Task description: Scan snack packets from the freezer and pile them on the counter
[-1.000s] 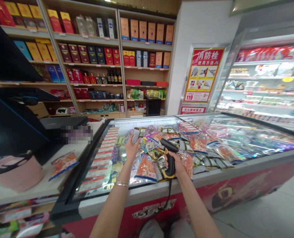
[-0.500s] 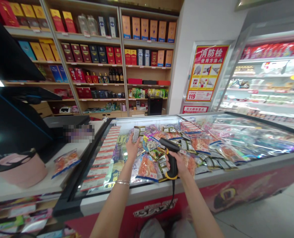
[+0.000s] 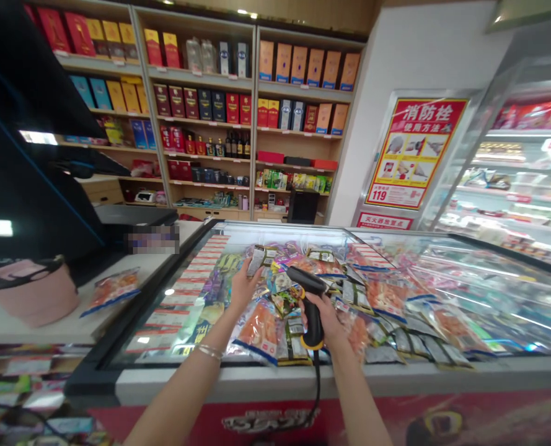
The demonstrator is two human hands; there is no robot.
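Your right hand (image 3: 325, 321) wraps fully round a black-and-yellow barcode scanner (image 3: 313, 313), its nose pointing up and left. Your left hand (image 3: 243, 290) holds a small foil packet (image 3: 256, 260) in a narrow fingertip pinch. Both hands are over snack packets (image 3: 261, 334) heaped on a glass-topped chest freezer (image 3: 275, 384), lower centre.

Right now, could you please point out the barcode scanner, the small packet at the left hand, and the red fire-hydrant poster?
barcode scanner (image 3: 305, 280): head view, on its black upper end.
small packet (image 3: 256, 261): head view, on its foil face.
red fire-hydrant poster (image 3: 417, 152): head view, on its printed face.
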